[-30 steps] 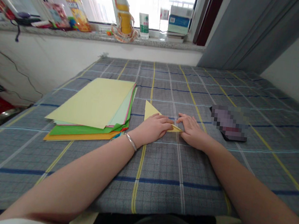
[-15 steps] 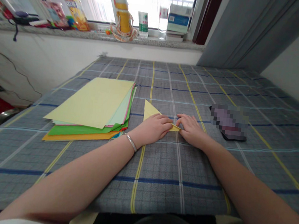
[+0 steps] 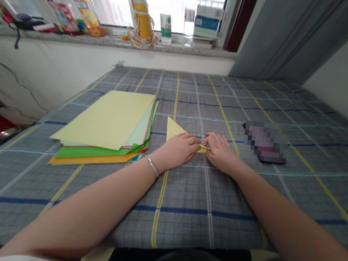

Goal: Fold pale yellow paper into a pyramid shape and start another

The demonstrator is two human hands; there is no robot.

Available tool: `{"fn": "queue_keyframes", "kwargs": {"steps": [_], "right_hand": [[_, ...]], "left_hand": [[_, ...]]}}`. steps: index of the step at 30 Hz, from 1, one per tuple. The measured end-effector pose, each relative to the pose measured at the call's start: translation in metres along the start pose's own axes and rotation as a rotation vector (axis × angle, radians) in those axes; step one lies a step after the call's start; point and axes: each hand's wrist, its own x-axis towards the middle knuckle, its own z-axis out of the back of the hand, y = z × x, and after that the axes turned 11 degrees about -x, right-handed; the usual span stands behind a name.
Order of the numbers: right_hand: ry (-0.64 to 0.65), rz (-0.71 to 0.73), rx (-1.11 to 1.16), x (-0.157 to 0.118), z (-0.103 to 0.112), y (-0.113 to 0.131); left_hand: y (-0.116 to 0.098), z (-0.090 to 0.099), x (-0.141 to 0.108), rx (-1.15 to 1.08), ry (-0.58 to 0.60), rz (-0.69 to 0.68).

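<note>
I read the left hand (image 3: pixel 176 151) as lying palm-down with its fingers slightly curled, the fingertips on the folded yellow paper triangle (image 3: pixel 174 130). The right hand (image 3: pixel 218 152) faces it from the other side, with its fingertips at the narrow point of the same paper. The two hands nearly touch across the paper. Neither is spread wide, but from this view I cannot tell whether they pinch the paper or only press it against the cloth.

The triangle lies flat just in front of the left hand, its wide end pointing away from me and its narrow end running between the hands. For a hold of this kind, keep the fingertips close to the paper's edge and the pressure even on both sides, so that the layers do not slip.

The work surface is a grey checked cloth (image 3: pixel 214 219) with yellow, blue and white lines. To the left of the hands lies a stack of coloured paper sheets (image 3: pixel 106 118), pale yellow on top, with green and orange showing beneath. To the right lies a dark flat object (image 3: pixel 265 143), pixelated beyond identification.

Beyond the cloth, a window sill (image 3: pixel 108 41) holds a juice bottle (image 3: pixel 85 11), a water bottle (image 3: pixel 189 17) and stacked cartons (image 3: pixel 207 23). A grey curtain (image 3: pixel 285 34) hangs at upper right.
</note>
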Motion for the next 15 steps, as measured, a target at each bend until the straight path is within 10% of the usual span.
{"fn": "queue_keyframes", "kwargs": {"steps": [15], "right_hand": [[-0.082, 0.022, -0.094, 0.003, 0.016, 0.005]], "left_hand": [[-0.004, 0.003, -0.003, 0.069, -0.063, 0.061]]}}
